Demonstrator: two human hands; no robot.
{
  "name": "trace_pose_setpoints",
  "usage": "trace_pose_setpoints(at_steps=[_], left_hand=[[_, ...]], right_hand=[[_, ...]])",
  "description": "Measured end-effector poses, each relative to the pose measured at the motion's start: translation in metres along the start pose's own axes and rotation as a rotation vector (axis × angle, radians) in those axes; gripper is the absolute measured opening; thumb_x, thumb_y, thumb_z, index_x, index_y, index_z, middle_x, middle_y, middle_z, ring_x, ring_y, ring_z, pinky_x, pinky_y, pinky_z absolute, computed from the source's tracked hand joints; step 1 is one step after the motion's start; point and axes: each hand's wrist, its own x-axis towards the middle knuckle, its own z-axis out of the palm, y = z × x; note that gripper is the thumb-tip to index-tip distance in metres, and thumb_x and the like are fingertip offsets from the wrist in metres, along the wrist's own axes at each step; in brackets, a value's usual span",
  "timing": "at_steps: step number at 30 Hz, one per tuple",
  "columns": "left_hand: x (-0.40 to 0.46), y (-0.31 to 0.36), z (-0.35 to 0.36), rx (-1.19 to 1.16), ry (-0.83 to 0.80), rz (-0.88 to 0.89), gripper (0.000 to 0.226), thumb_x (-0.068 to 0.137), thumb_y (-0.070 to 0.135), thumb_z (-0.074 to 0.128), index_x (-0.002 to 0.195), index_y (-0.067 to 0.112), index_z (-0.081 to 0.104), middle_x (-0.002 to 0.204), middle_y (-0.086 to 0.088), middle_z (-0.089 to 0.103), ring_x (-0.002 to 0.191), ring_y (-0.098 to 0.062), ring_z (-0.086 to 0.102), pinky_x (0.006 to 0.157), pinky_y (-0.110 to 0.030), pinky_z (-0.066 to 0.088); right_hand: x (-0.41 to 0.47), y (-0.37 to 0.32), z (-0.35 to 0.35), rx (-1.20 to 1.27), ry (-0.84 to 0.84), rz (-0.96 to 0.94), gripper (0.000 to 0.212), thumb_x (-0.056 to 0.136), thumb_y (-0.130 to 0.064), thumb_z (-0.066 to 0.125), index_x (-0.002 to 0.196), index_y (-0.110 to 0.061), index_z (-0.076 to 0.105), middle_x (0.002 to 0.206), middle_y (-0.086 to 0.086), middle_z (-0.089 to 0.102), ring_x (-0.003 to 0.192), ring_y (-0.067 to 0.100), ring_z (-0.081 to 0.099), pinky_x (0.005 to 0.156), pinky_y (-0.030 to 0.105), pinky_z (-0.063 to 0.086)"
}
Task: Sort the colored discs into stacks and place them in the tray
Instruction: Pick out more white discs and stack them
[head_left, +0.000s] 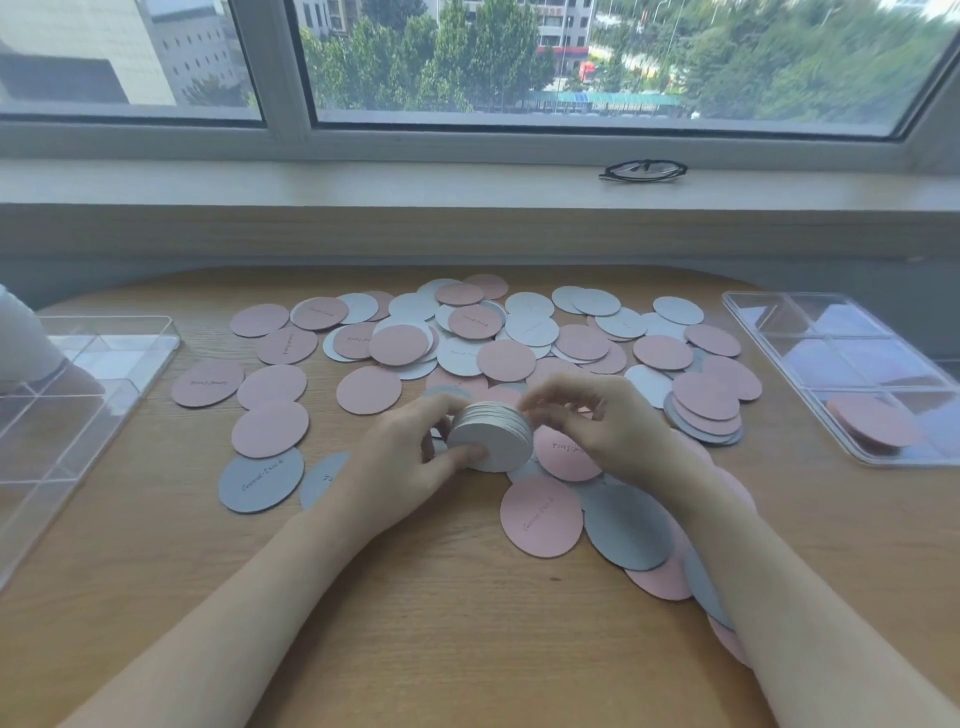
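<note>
A stack of grey-white discs (491, 439) is held tilted just above the wooden table (441, 597), its flat face toward me. My left hand (410, 462) grips the stack from the left, thumb on its front face. My right hand (602, 421) holds its right edge with curled fingers, blurred by motion. Several loose pink discs (369, 389) and grey discs (261, 480) lie scattered across the table around both hands. A clear compartment tray (852, 332) at the right holds a small pink stack (875, 423) in its near compartment.
A second clear divided tray (88, 384) stands at the left edge, with a white object (21, 343) behind it. A short mixed pile of discs (706, 415) sits right of my hands. Glasses (643, 170) lie on the windowsill beyond the table.
</note>
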Motion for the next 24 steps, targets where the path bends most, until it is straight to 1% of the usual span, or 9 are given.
trace_pose_setpoints(at_steps=[2,3,4,6,8,12,15,20,24], left_hand=[[-0.001,0.000,0.000,-0.004,0.000,-0.022,0.020,0.087,0.028,0.076,0.103,0.029,0.065,0.091,0.011,0.067,0.073,-0.018,0.059,0.071,-0.027,0.048],[-0.001,0.001,0.000,-0.007,-0.002,-0.022,0.019,0.087,0.028,0.075,0.102,0.029,0.064,0.090,0.011,0.067,0.073,-0.018,0.059,0.071,-0.027,0.048],[-0.001,0.001,0.000,-0.012,-0.005,-0.022,0.019,0.087,0.028,0.075,0.102,0.029,0.064,0.090,0.011,0.067,0.073,-0.018,0.060,0.071,-0.028,0.048],[-0.002,0.001,0.000,-0.019,-0.012,-0.019,0.019,0.087,0.029,0.074,0.103,0.029,0.063,0.092,0.010,0.068,0.074,-0.018,0.061,0.072,-0.031,0.048],[-0.001,0.000,0.000,-0.015,-0.013,-0.020,0.020,0.087,0.029,0.074,0.104,0.029,0.063,0.093,0.011,0.068,0.075,-0.017,0.062,0.073,-0.030,0.048],[0.000,-0.002,0.001,-0.015,-0.022,-0.022,0.020,0.088,0.030,0.074,0.105,0.029,0.063,0.093,0.010,0.068,0.078,-0.017,0.062,0.074,-0.032,0.048],[0.000,-0.003,0.002,-0.015,-0.025,-0.022,0.020,0.088,0.031,0.074,0.104,0.030,0.063,0.093,0.010,0.068,0.079,-0.016,0.063,0.075,-0.034,0.049],[0.000,-0.003,0.002,-0.012,-0.023,-0.010,0.020,0.088,0.029,0.074,0.104,0.029,0.063,0.092,0.012,0.067,0.081,-0.016,0.062,0.074,-0.032,0.049],[-0.001,-0.003,0.002,-0.004,-0.021,-0.005,0.020,0.088,0.029,0.075,0.104,0.029,0.063,0.091,0.012,0.067,0.080,-0.016,0.062,0.074,-0.033,0.049]], right_hand=[[-0.001,0.003,-0.012,-0.100,0.016,0.034,0.014,0.094,-0.015,0.066,0.094,-0.027,0.072,0.082,-0.011,0.072,0.076,0.004,0.062,0.071,0.016,0.042],[-0.001,0.008,-0.021,-0.214,0.033,0.067,0.012,0.094,-0.016,0.065,0.094,-0.026,0.070,0.081,-0.012,0.070,0.074,0.002,0.059,0.071,0.017,0.042],[0.000,0.014,-0.034,-0.363,0.030,0.122,0.010,0.093,-0.019,0.066,0.095,-0.029,0.068,0.084,-0.014,0.066,0.077,0.003,0.057,0.075,0.022,0.044],[-0.002,0.025,-0.056,-0.630,-0.065,0.300,0.011,0.091,-0.028,0.067,0.098,-0.033,0.061,0.095,-0.014,0.059,0.088,0.010,0.055,0.083,0.033,0.047],[-0.006,0.031,-0.067,-0.732,-0.171,0.441,0.018,0.088,-0.035,0.070,0.103,-0.032,0.060,0.101,-0.012,0.057,0.093,0.013,0.053,0.085,0.032,0.044],[-0.006,0.029,-0.066,-0.789,-0.232,0.447,0.022,0.085,-0.043,0.070,0.102,-0.032,0.061,0.099,-0.013,0.053,0.100,0.015,0.050,0.085,0.030,0.038],[-0.004,0.026,-0.063,-0.787,-0.231,0.471,0.027,0.083,-0.044,0.072,0.104,-0.033,0.058,0.095,-0.015,0.050,0.102,0.016,0.049,0.082,0.030,0.035],[-0.006,0.022,-0.062,-0.653,-0.205,0.504,0.028,0.083,-0.034,0.075,0.101,-0.026,0.056,0.090,-0.017,0.042,0.097,0.016,0.046,0.076,0.029,0.034],[-0.004,0.019,-0.061,-0.508,-0.107,0.472,0.024,0.084,-0.023,0.072,0.087,-0.026,0.048,0.093,-0.009,0.052,0.085,0.016,0.051,0.066,0.031,0.038]])
